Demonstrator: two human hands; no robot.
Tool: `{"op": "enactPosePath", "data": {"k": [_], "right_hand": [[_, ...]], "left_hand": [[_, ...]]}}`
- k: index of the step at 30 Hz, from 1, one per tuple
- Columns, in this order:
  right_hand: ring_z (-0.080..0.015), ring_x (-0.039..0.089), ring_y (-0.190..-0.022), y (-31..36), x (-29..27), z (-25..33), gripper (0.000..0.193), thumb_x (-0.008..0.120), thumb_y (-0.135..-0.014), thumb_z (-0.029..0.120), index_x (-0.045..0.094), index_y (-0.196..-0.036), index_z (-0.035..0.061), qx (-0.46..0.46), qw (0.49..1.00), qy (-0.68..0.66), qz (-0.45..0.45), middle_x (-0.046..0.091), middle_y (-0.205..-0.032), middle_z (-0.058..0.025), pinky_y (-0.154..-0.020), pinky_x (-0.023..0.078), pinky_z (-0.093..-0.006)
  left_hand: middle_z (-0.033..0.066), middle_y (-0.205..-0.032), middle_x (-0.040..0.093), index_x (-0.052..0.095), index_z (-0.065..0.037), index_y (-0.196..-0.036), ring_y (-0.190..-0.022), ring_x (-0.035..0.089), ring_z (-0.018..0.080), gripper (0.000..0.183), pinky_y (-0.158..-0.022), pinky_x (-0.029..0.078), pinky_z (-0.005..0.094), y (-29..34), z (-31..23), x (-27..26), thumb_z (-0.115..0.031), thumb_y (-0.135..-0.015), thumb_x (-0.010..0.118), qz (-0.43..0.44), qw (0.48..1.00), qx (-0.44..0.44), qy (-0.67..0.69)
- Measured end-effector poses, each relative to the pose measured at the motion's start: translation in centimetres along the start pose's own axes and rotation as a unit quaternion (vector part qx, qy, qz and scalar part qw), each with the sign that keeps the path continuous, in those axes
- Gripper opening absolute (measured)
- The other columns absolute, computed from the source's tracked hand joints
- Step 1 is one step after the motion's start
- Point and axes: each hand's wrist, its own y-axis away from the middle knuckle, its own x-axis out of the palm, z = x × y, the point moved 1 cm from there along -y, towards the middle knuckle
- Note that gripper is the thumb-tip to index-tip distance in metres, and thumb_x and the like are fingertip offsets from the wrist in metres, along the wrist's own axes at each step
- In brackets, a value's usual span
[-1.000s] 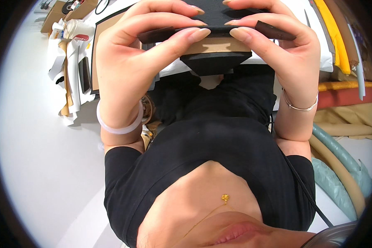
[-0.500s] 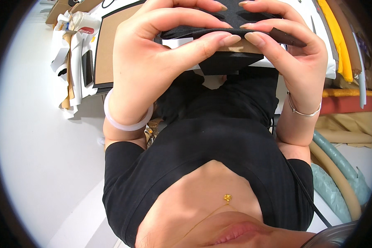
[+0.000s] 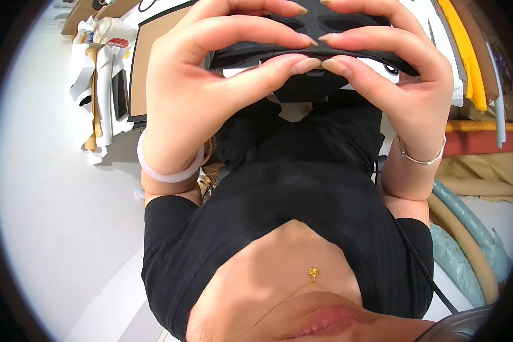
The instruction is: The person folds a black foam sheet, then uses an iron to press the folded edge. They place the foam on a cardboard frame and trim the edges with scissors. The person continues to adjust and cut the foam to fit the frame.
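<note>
Both my hands are over the near side of the table, fingertips almost meeting. A piece of black fabric (image 3: 239,56) stretches between them, its near edge bending across the gap between fingers and thumbs. My left hand (image 3: 194,85) pinches it, index finger above and thumb below. From the other side my right hand (image 3: 410,74) does the same, its thumb tip close to the left one. Under the thumbs hangs a black, flat-sided piece (image 3: 308,86) at the table's near edge. The far part of the fabric is partly hidden by my fingers.
To the left lies a tan board with a black border (image 3: 161,65). Beyond it are a dark flat slab (image 3: 119,94), white paper rolls (image 3: 104,85) and a clear bottle (image 3: 117,28). Yellow material (image 3: 467,57) hangs at right. Wrapped rolls (image 3: 464,211) stand lower right.
My hands have shifted slightly left along the fabric's edge. A dark strip by the right index finger no longer shows, and the tan patch below the thumbs is mostly covered.
</note>
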Motion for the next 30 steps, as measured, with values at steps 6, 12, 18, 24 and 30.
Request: {"op": "enactPosePath", "data": {"k": [6, 12, 18, 24, 30], "right_hand": [[-0.0294, 0.064, -0.114, 0.3, 0.2, 1.5, 0.024, 0.089, -0.067, 0.006, 0.081, -0.090, 0.0095, -0.098, 0.981, 0.167, 0.035, 0.071, -0.111, -0.0133, -0.112, 0.040, -0.0469], [-0.0314, 0.063, -0.117, 0.6, -0.5, 2.4, 0.027, 0.092, -0.066, 0.009, 0.081, -0.090, 0.0132, -0.049, 0.962, 0.260, 0.061, 0.071, -0.110, -0.0105, -0.114, 0.035, -0.0508], [-0.0308, 0.063, -0.118, 1.2, -0.4, 1.5, 0.026, 0.093, -0.067, 0.012, 0.081, -0.091, 0.0163, -0.095, 0.941, 0.317, 0.075, 0.072, -0.108, -0.0078, -0.117, 0.028, -0.0546], [-0.0277, 0.064, -0.117, 1.6, -1.1, 0.6, 0.024, 0.092, -0.071, 0.014, 0.081, -0.091, 0.0203, -0.111, 0.951, 0.277, 0.082, 0.073, -0.108, -0.0058, -0.123, 0.020, -0.0548], [-0.0272, 0.065, -0.117, 1.4, -1.1, -0.3, 0.024, 0.092, -0.074, 0.015, 0.080, -0.094, 0.0203, -0.159, 0.953, 0.247, 0.070, 0.074, -0.108, -0.0059, -0.125, 0.017, -0.0541]], "left_hand": [[0.0204, -0.120, 0.070, 0.079, 0.000, -0.099, -0.115, 0.067, 0.0357, 0.030, -0.103, 0.050, 0.0412, 1.9, 0.5, 0.0, 0.007, -0.070, 0.081, -0.015, 0.995, 0.094, -0.040], [0.0100, -0.114, 0.072, 0.082, -0.016, -0.099, -0.112, 0.065, 0.0268, 0.031, -0.112, 0.036, 0.0464, 1.7, -0.4, -1.6, -0.010, -0.069, 0.092, 0.056, 0.965, 0.099, -0.238], [0.0047, -0.112, 0.074, 0.082, -0.020, -0.098, -0.115, 0.065, 0.0253, 0.030, -0.119, 0.029, 0.0489, 2.5, 0.0, -1.5, -0.014, -0.071, 0.093, 0.020, 0.945, 0.131, -0.299], [0.0122, -0.113, 0.074, 0.079, -0.012, -0.100, -0.114, 0.068, 0.0318, 0.038, -0.117, 0.036, 0.0492, 3.3, 2.1, -0.6, -0.008, -0.064, 0.091, -0.058, 0.946, 0.217, -0.232], [0.0102, -0.110, 0.075, 0.078, -0.013, -0.100, -0.112, 0.069, 0.0315, 0.038, -0.119, 0.035, 0.0502, 3.4, 2.4, -0.4, -0.013, -0.064, 0.092, -0.069, 0.926, 0.243, -0.280]]}}
